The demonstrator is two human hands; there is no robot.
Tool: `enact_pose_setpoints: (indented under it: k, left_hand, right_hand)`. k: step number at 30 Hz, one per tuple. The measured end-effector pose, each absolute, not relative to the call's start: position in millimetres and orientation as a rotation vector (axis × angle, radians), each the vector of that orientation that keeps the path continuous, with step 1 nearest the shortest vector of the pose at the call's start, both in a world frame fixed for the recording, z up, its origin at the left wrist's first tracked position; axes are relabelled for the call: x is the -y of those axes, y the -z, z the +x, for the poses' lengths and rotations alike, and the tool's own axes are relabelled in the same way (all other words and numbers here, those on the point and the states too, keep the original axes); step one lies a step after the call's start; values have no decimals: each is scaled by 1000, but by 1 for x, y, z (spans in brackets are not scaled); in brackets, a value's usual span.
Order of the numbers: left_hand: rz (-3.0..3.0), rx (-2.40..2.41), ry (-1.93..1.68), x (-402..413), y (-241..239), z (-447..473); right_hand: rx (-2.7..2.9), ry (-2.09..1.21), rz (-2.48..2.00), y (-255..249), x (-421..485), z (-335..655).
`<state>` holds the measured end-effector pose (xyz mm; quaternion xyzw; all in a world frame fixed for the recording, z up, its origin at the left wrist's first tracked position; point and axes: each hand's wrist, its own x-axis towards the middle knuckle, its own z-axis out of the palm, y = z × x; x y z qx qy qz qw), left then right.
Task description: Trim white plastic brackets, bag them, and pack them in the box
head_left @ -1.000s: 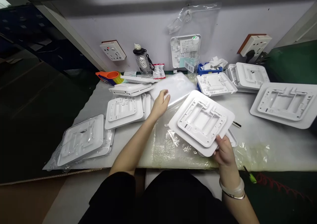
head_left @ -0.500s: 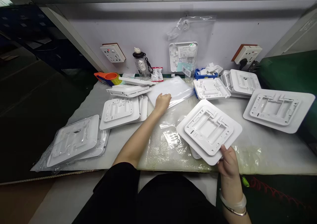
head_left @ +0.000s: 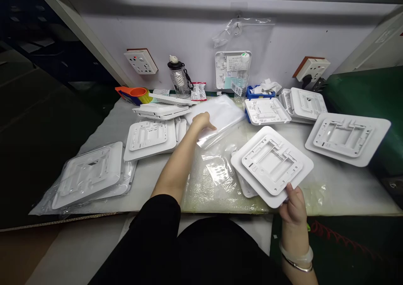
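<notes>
My right hand (head_left: 294,205) grips the near corner of a square white plastic panel (head_left: 272,165), its thumb on top. The panel is tilted, with its raised frame and rectangular openings facing up. Partly hidden under it, another white part (head_left: 245,186) lies on the bench. My left hand (head_left: 203,121) is stretched forward onto a stack of clear plastic bags (head_left: 225,111), closed on the near edge of a bag. Its thumb side shows; the other fingers are mostly hidden.
White panels (head_left: 147,136) are piled on the left, with bagged ones (head_left: 91,171) nearer. More panels (head_left: 348,138) lie right. Along the back stand a drinking bottle (head_left: 179,79), a tape dispenser (head_left: 135,94), a clear labelled bottle (head_left: 242,77) and a blue basket (head_left: 261,92).
My left hand has shifted slightly left and turned, and the bags' near edge has slid towards me. The panel in my right hand has moved slightly right, uncovering more of the part beneath.
</notes>
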<state>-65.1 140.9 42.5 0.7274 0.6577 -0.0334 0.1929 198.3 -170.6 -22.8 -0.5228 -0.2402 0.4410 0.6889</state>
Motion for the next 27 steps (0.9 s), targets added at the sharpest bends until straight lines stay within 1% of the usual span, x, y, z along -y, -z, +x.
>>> enact_pose_setpoints:
  k: [2, 6, 12, 17, 19, 21, 23, 25, 27]
  left_hand:
    - [2044, -1698, 23, -139, -46, -60]
    - [2014, -1425, -229, -120, -59, -54]
    - [1943, -1245, -446, -87, -104, -60]
    - [2349, -1229, -1014, -47, -153, -82]
    - [2555, -1176, -1098, -22, -171, -92]
    - [2764, -1138, -1015, 7, -182, -100]
    - [2891, -1116, -801, 34, -182, -103]
    - [2874, -1002, -506, 56, -167, -101]
    - [2721, -829, -196, 69, -137, -94]
  right_hand:
    - [580, -982, -1166, 22, 172, 197]
    - [634, -988, -1170, 25, 179, 199]
    - [580, -975, -1140, 27, 185, 201]
    - [549, -968, -1135, 23, 185, 197]
    - [540, -961, -1138, 22, 184, 195]
    - [533, -958, -1143, 23, 184, 194]
    - [531, -949, -1149, 23, 184, 194]
    - [535, -936, -1159, 24, 184, 195]
    - [541, -900, -1171, 23, 184, 195]
